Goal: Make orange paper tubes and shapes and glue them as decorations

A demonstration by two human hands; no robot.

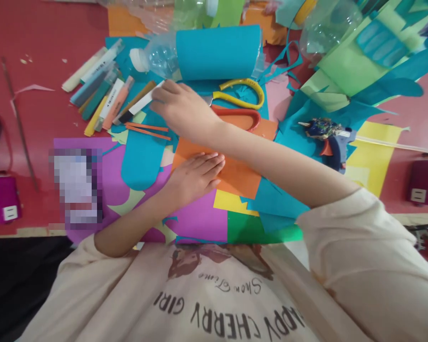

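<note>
At the centre of the red table (39,42), the left hand (199,175) lies flat, palm down, on an orange sheet (240,175), its fingers extended side by side. Above it, the right hand (176,107) has its fingers curled together at the upper end of a black marker (142,103) with a white label; whether they grip it cannot be told. This marker slants just beside a cluster of coloured markers (116,107). Nearer the person, thin orange strips (148,127) lie by a rounded blue piece (142,164). Beyond the right hand, a bottle (219,52) wrapped in blue lies on its side, cap to the left. Right of that hand are scissors (240,102); farther right, a glue gun (340,140).
</note>
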